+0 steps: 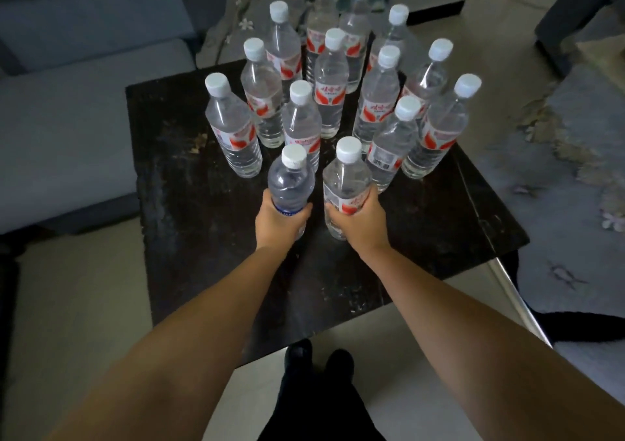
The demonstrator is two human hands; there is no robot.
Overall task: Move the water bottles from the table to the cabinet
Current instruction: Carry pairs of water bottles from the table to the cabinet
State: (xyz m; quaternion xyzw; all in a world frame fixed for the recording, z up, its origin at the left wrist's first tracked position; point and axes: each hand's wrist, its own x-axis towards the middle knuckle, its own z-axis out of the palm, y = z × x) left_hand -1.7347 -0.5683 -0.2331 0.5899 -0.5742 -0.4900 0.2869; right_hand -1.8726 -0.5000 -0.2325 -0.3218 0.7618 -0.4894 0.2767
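Observation:
Several clear water bottles with white caps and red labels stand upright on a dark square table (209,237). My left hand (280,222) is wrapped around the lower body of a blue-labelled bottle (291,180) at the front of the group. My right hand (360,220) grips a red-labelled bottle (345,177) right beside it. Both bottles are upright, and I cannot tell whether their bases touch the tabletop. The rest of the bottles (331,82) cluster behind them toward the far edge. No cabinet is in view.
A grey sofa (67,109) runs along the left of the table. A patterned grey rug (575,156) lies to the right, with a dark furniture leg (568,18) at the far right. My feet (318,359) stand on pale floor at the table's near corner.

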